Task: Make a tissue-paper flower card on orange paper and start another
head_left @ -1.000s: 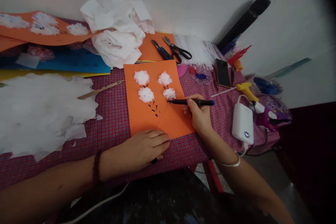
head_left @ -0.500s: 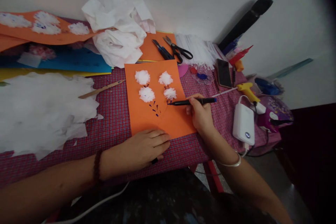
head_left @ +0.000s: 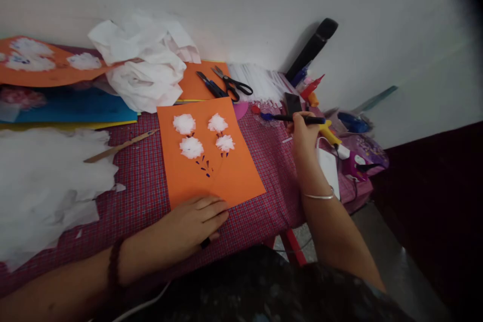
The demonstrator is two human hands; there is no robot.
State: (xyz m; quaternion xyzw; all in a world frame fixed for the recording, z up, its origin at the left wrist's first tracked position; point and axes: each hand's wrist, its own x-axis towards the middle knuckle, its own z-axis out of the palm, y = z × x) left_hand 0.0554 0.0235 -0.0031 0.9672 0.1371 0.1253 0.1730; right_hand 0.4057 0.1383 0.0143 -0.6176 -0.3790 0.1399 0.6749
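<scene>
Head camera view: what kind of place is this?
Likely a home craft table: an orange paper sheet with white tissue flowers, black-handled scissors and a yellow glue gun on a red checked tablecloth.

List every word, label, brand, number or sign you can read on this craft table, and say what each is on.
No text can be read.
The orange card bears only white tissue puffs and dark blue dabs, no letters.
The black pen in the right hand shows no legible print.
Any mark on the white power bank is too blurred to tell.
</scene>
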